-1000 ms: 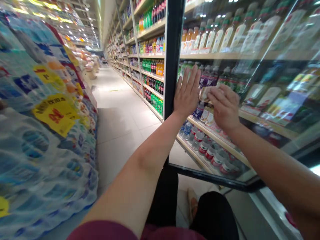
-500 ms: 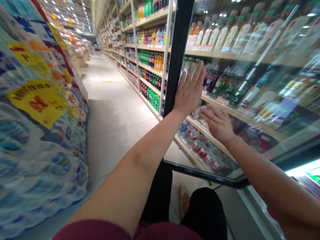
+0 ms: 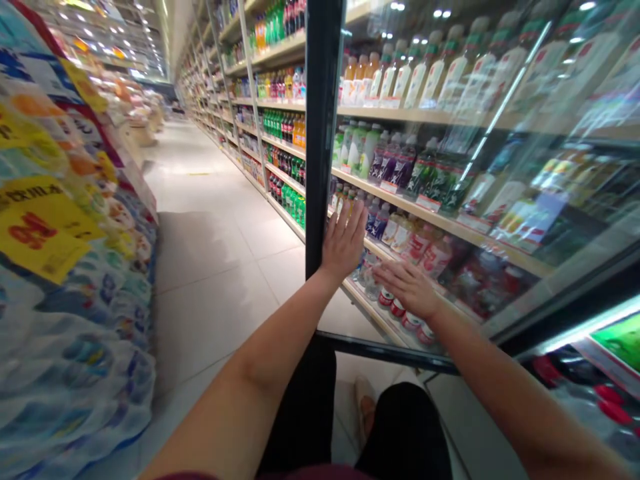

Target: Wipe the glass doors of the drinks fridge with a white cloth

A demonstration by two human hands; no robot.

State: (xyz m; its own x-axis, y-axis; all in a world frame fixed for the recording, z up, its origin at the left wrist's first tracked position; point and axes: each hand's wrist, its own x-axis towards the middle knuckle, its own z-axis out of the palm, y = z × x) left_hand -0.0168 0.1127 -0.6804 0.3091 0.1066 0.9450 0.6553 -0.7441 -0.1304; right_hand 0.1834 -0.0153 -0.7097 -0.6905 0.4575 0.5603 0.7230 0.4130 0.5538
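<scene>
A glass cooler door [image 3: 325,120] with a black frame stands swung out in front of me. My left hand [image 3: 344,243] is open, its fingers stretched upward and its palm toward the pane beside the frame's left upright. Lower and further right, my right hand [image 3: 407,288] is open too, fingers extended and pointing left, close to or against the glass. Neither hand holds anything. Through the pane I see shelves of bottled drinks, among them white-labelled bottles [image 3: 453,77] and dark purple bottles [image 3: 397,162].
On the left, shrink-wrapped bottle packs [image 3: 85,373] are stacked high, with a yellow price sign [image 3: 47,227]. A tiled aisle [image 3: 200,260] runs ahead beside long drink shelves [image 3: 280,103]. Red-capped bottles [image 3: 600,407] sit in the lit cooler at lower right.
In the view, the door frame and both hands have shifted left, and the hands sit lower against the glass. The right hand's fingers have straightened. More of the cooler's inside shows at lower right.
</scene>
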